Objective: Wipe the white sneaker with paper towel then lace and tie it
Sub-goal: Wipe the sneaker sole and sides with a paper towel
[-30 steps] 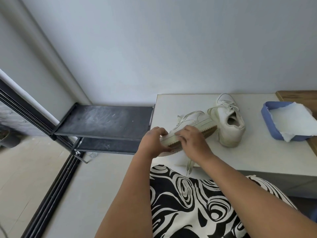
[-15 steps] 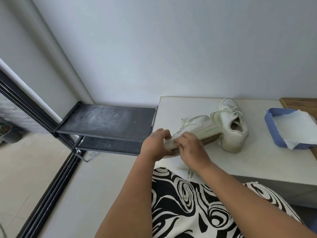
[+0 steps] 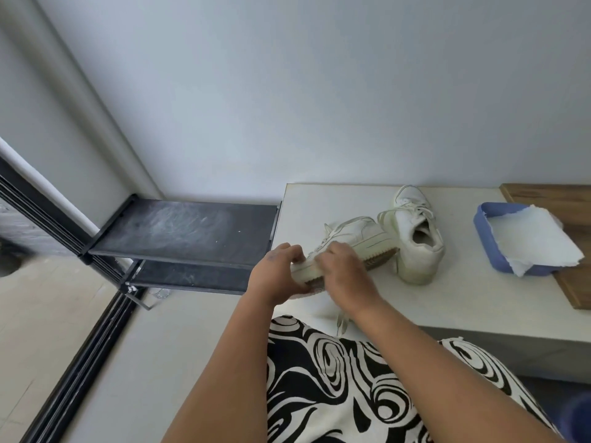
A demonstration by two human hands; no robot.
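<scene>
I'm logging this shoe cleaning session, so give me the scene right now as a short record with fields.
held sneaker: white sneaker, tipped on its side over the white bench, sole facing the camera
left hand: left hand grips the sneaker's near end
right hand: right hand curled on the sneaker's sole edge
lace: loose lace hangs past the bench edge
second sneaker: second sneaker upright on the bench, laced
paper towel: paper towel in a blue tray

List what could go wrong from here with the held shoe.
The lace dangles off the table edge and could snag or pull loose. The tilted sneaker, held by the left hand and right hand near one end, might slip. It could also bump the second sneaker close behind.
</scene>
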